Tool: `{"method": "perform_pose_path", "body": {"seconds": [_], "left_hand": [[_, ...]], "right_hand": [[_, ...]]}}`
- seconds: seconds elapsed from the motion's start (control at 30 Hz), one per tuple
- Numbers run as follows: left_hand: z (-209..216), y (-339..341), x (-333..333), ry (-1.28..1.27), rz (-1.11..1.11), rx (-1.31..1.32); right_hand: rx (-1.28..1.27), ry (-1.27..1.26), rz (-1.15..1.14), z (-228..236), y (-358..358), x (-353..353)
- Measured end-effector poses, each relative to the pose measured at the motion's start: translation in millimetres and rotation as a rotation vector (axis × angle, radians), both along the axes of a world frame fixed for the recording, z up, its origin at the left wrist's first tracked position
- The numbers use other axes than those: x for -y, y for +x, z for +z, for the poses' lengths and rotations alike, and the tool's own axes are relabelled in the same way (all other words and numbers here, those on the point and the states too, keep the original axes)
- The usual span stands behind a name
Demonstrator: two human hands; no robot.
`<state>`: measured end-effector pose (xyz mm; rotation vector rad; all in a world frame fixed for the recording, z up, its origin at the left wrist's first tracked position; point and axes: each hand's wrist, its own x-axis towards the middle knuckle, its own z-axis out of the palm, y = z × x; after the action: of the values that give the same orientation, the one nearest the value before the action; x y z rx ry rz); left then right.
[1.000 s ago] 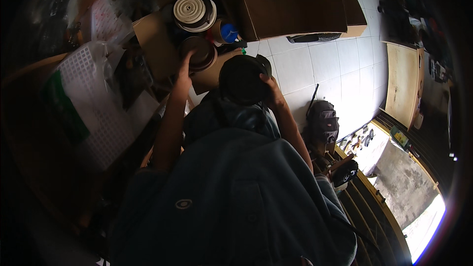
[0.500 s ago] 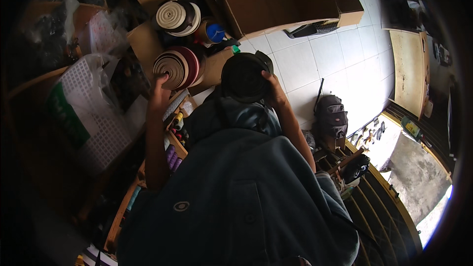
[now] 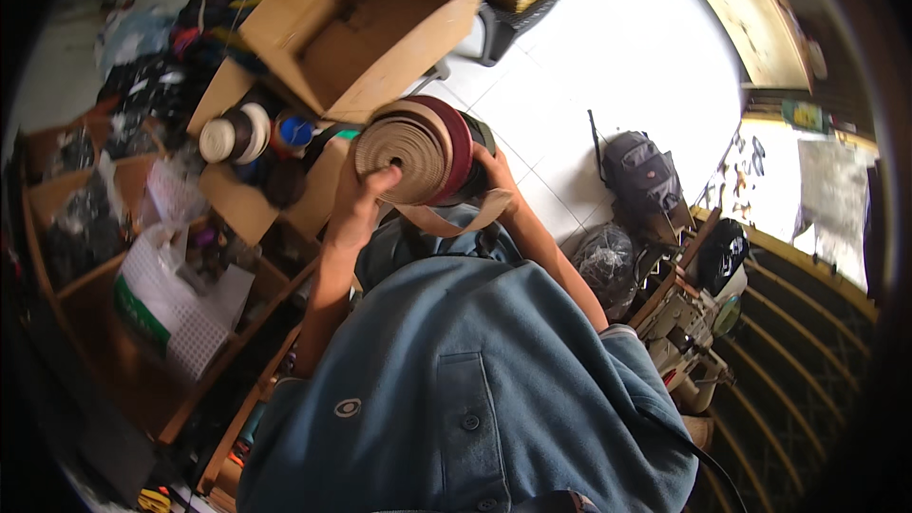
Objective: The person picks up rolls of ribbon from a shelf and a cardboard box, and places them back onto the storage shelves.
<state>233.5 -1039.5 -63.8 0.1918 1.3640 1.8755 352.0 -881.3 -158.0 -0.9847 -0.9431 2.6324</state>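
Note:
In front of my chest are rolls of webbing strap lying face against face. A beige webbing roll [image 3: 404,161] faces left, with a maroon webbing roll [image 3: 458,147] behind it and a black webbing roll [image 3: 483,136] at the right end. My left hand [image 3: 357,209] is closed on the beige side, its thumb on the coil near the centre hole. At the other end my right hand [image 3: 496,176] grips the black roll, most of its fingers hidden behind. A loose beige strap end [image 3: 458,225] curls beneath the rolls toward my right wrist.
A large open cardboard box [image 3: 323,47] stands ahead. Beside it a smaller box holds a white webbing roll [image 3: 218,140]. Left is a divided wooden tray [image 3: 95,299] with plastic bags. To the right are a grey backpack [image 3: 638,171] and a sewing machine [image 3: 676,332].
The beige and maroon rolls have moved right, up from the smaller box, to the black roll in my right hand. The view has turned and brightened.

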Motion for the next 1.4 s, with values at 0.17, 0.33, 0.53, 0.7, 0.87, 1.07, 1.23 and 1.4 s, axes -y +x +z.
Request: {"method": "perform_pose_path", "body": {"seconds": [0.17, 0.33, 0.53, 0.7, 0.87, 1.07, 1.23, 1.4], "left_hand": [[3, 39, -85, -0.185, -0.243, -0.263], [7, 69, -154, -0.302, -0.381, -0.664], [0, 88, -244, -0.215, -0.42, -0.753], [8, 68, -349, -0.02, -0.747, -0.237], [8, 47, -455, -0.023, -0.792, -0.235], [25, 17, -582, -0.044, -0.846, -0.134], [15, -1, -671, -0.052, -0.814, -0.209], [14, -23, -778, -0.042, -0.72, -0.264]], "right_hand": [[-0.15, 0.038, -0.233, 0, 51, -43], [-0.117, -0.015, -0.398, 6, 94, -83], [-0.194, -0.005, -0.689, 13, 118, -150], [-0.188, 0.038, -0.798, 4, 124, -228], [-0.209, 0.017, -0.762, 23, 118, -326], [-0.222, 0.246, -0.683, 28, 99, -434], [-0.12, 0.132, -0.724, 10, 72, -525], [-0.175, 0.103, -0.654, 8, 39, -643]]}}
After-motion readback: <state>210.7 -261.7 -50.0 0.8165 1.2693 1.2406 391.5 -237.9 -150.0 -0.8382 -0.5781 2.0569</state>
